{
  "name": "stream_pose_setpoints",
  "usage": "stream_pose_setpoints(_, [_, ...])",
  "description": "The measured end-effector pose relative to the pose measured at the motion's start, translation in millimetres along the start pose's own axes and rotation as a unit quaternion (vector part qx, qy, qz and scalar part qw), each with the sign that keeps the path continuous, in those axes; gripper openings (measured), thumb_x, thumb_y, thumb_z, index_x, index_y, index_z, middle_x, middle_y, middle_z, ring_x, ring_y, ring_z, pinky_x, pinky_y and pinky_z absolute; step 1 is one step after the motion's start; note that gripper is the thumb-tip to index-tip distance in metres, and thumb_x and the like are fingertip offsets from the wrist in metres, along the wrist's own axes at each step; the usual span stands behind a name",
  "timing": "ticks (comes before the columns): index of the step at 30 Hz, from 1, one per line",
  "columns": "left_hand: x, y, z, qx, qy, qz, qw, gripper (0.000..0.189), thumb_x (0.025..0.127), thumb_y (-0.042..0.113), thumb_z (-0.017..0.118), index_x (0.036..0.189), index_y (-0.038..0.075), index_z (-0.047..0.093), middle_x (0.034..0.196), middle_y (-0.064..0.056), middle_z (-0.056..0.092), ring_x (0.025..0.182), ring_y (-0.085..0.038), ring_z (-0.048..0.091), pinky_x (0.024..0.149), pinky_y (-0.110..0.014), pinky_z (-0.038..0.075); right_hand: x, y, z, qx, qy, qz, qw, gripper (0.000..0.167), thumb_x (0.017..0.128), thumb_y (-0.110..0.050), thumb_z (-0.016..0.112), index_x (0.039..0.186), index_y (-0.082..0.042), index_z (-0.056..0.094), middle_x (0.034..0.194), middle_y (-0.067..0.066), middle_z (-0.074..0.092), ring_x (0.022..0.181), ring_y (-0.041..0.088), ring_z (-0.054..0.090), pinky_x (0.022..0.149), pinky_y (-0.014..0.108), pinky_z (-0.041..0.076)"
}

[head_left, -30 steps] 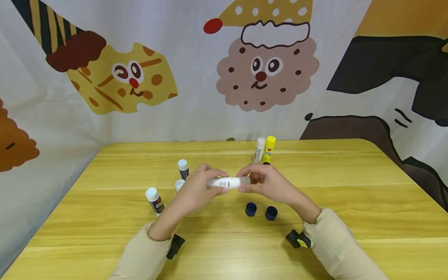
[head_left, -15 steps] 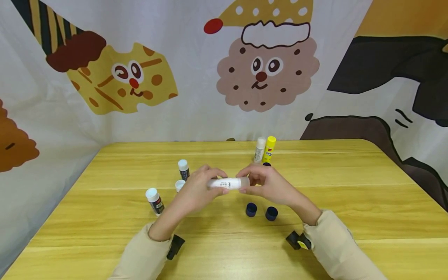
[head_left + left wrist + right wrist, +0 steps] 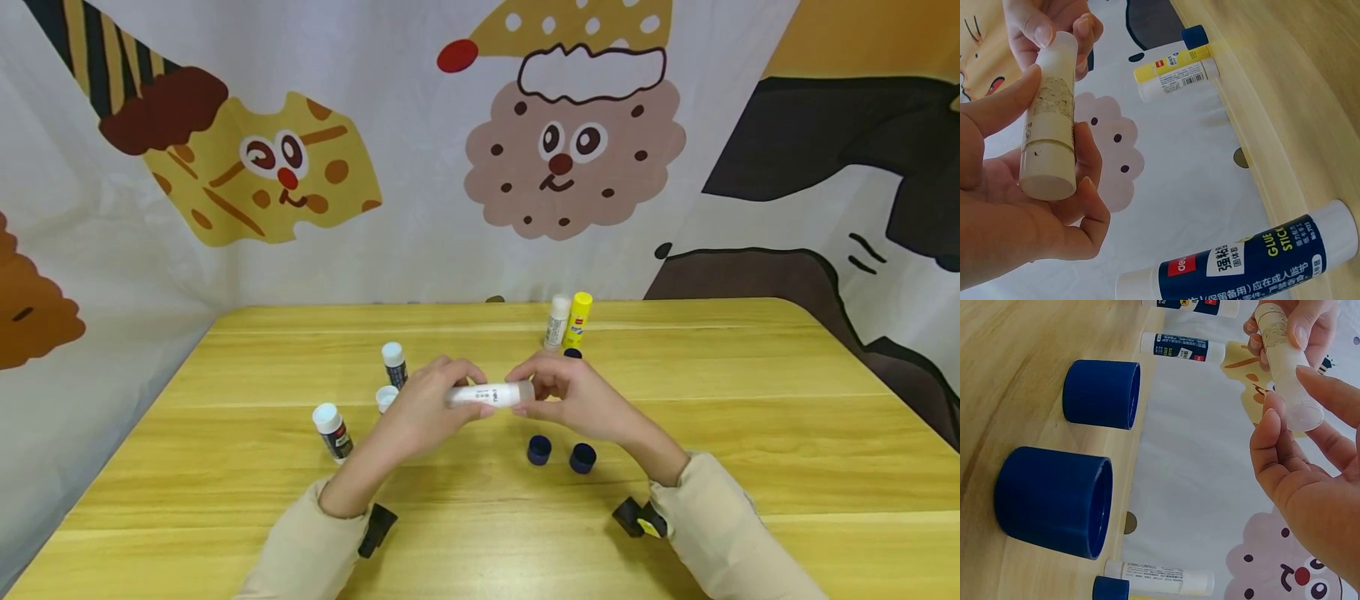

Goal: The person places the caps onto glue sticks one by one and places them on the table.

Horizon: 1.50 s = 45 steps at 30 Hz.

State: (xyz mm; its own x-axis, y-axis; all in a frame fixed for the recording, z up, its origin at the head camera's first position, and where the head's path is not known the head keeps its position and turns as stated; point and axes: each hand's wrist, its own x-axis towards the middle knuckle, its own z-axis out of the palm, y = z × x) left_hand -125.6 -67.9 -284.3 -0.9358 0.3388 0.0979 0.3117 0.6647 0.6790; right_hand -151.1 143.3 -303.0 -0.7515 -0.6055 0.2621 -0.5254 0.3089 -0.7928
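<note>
A white glue stick (image 3: 491, 394) lies level between both hands above the table's middle. My left hand (image 3: 423, 408) grips its left end. With thumb and fingers my right hand (image 3: 577, 396) pinches the right end, a ribbed, translucent cap (image 3: 1300, 406) in the right wrist view. Rough patches of label residue mark the barrel of the held glue stick (image 3: 1052, 103) in the left wrist view. Below the right hand, two dark blue caps (image 3: 538, 450) (image 3: 1054, 500) stand on the table.
Dark-labelled glue sticks (image 3: 333, 432) with white caps stand at the left, one (image 3: 393, 365) farther back. A white cap (image 3: 386, 397) is partly behind the left hand. A white glue stick (image 3: 557, 322) and a yellow one (image 3: 577, 320) stand at the back, near another blue cap (image 3: 572, 354).
The held glue stick has turned slightly about its length, so its printed label has shifted. Both hands keep their hold and stay almost in place.
</note>
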Motion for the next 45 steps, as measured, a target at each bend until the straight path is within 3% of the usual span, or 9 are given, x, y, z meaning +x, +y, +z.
stream_pose_setpoints(15, [-0.5,-2.0,0.6,-0.009,0.002,0.035,0.9993,0.017,0.082,0.017,0.069,0.095,0.009,0.062,0.085,-0.003,0.056,0.073,-0.015,0.050,0.061,-0.028,0.043,-0.5,-1.1,1.0,0.006,-0.002,0.002,1.0000,0.025,0.079,0.001,0.069,0.103,-0.002,0.063,0.095,0.005,0.057,0.068,0.016,0.050,0.061,0.028,0.046])
stream_pose_setpoints(45, [-0.5,-3.1,1.2,-0.023,-0.008,0.053,0.9983,0.014,0.084,0.016,0.067,0.095,0.008,0.063,0.082,-0.001,0.058,0.064,-0.013,0.048,0.056,-0.027,0.042,-1.1,-1.0,2.4,0.009,-0.002,-0.011,0.9999,0.027,0.078,0.003,0.069,0.104,0.000,0.062,0.096,0.006,0.058,0.069,0.016,0.050,0.063,0.027,0.048])
